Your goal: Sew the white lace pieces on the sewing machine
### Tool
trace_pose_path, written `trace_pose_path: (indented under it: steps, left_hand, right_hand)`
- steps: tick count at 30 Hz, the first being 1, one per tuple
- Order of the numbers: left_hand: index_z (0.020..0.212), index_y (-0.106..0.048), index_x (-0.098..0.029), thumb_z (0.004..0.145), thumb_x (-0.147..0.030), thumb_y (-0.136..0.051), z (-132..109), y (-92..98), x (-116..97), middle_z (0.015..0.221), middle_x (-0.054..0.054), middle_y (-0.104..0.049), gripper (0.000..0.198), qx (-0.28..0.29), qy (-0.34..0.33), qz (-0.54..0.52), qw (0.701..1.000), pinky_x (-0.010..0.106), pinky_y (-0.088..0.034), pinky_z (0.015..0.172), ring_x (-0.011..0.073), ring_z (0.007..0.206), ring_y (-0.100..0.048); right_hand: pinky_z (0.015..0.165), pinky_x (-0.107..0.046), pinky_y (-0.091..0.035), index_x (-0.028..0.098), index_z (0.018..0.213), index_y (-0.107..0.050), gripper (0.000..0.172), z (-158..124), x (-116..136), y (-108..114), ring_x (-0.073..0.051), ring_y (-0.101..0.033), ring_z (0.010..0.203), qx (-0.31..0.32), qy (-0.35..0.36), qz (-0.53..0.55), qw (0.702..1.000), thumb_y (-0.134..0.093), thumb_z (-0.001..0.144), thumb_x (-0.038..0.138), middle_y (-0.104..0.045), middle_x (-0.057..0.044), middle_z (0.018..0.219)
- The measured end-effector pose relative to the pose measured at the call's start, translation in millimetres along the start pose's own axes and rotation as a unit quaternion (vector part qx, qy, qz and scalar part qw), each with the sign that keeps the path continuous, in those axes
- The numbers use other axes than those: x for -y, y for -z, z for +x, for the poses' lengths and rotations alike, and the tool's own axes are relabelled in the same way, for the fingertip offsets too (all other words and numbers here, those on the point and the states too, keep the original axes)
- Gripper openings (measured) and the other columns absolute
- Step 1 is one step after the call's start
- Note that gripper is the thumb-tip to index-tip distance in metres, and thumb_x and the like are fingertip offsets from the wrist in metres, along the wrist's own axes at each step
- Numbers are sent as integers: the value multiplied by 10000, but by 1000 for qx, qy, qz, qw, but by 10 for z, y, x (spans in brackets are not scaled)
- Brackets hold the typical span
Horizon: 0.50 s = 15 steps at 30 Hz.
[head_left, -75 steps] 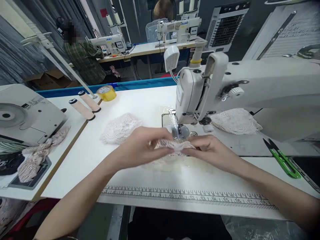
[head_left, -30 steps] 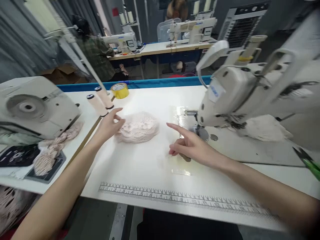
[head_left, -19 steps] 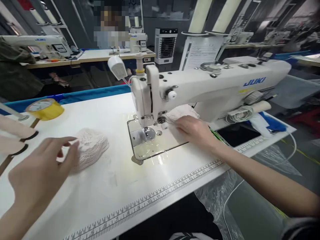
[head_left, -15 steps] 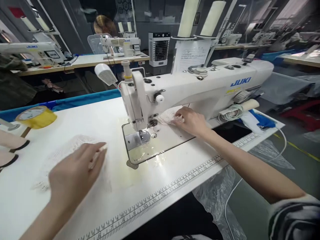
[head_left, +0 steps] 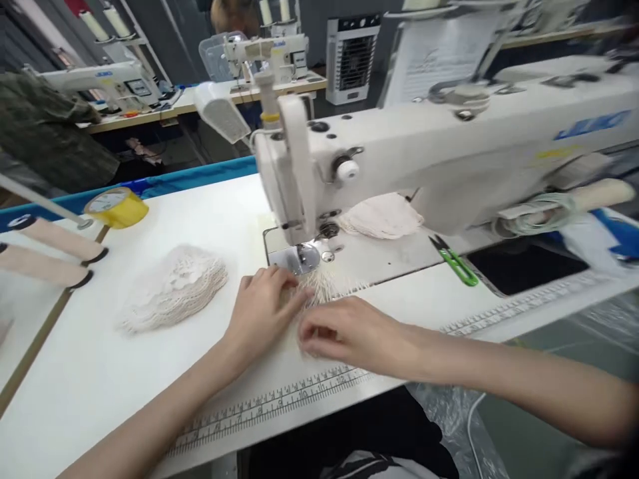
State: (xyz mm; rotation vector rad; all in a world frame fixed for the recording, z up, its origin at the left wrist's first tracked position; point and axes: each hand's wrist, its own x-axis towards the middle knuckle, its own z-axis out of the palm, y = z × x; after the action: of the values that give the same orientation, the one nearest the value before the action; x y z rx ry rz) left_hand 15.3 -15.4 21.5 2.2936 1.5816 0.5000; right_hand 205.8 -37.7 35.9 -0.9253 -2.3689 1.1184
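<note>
My left hand [head_left: 264, 309] and my right hand [head_left: 349, 332] meet on the white table just in front of the sewing machine's needle plate [head_left: 299, 258]. Between them lies a small piece of pale lace [head_left: 323, 287], motion-smeared; both hands have curled fingers on it. A stack of lace pieces [head_left: 174, 287] lies left of my left hand. Another stack of lace [head_left: 382, 216] sits behind the needle under the arm of the white sewing machine [head_left: 449, 153].
Green thread snips [head_left: 456, 263] lie right of the needle plate. A yellow tape roll [head_left: 116, 206] and two thread cones [head_left: 50, 249] are at the far left. A printed ruler [head_left: 279, 402] runs along the table's front edge. Another person sits at the back left.
My right hand came back from the stack behind the needle with a lace piece. My left hand left the left stack and joined it in front of the needle plate.
</note>
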Motion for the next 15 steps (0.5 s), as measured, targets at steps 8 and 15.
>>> trace_pose_path:
  steps: [8,15]
  left_hand:
    - [851,-510,-204,903,-244,-574,-109,-77,1,804,-35,-604,92,-17,-7,-83,996,382,-384,825,157,768,-547]
    - [831,-453,-208,859,-233,-619,-7,-68,11,724,-51,-579,170,-31,-43,-104,993,265,-390,599,114,612,-505]
  right_hand:
    - [499,-247,-458,187,1191,-598,386,199,-240,333,-114,-600,547,-53,-100,16,993,-678,833,307,-694,-14,835]
    - [518,-236,-460,206,888,-633,127,371,-326,434,-125,-615,541,29,-156,63,985,-589,886,326,-630,40,572]
